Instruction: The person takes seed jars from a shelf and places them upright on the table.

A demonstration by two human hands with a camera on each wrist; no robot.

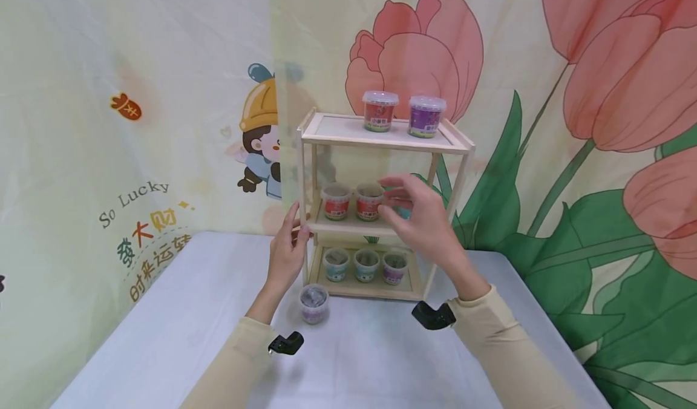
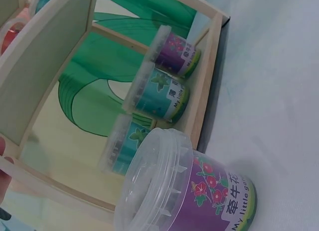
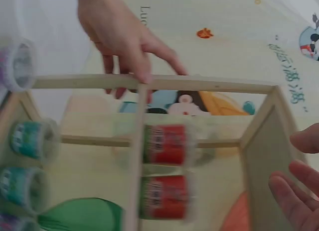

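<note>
My left hand (image 1: 288, 248) holds the left side of a small wooden shelf rack (image 1: 348, 229) at its middle board. My right hand (image 1: 416, 215) is at the middle level, thumb and fingers apart, beside the right one of two red-labelled plastic cups (image 1: 368, 204). Nothing shows between its fingers in the right wrist view. Partly hidden behind this hand is a teal cup (image 1: 405, 210) on the same board. A lidded purple cup (image 2: 214, 196) stands on the table at the rack's front left, below my left hand.
On the top board stand a red cup (image 1: 379, 112) and a purple cup (image 1: 426, 118). The bottom board holds two teal cups (image 1: 366, 266) and a purple one (image 1: 394, 269). A white cloth covers the table (image 1: 218, 288); a printed curtain (image 1: 207, 46) hangs behind.
</note>
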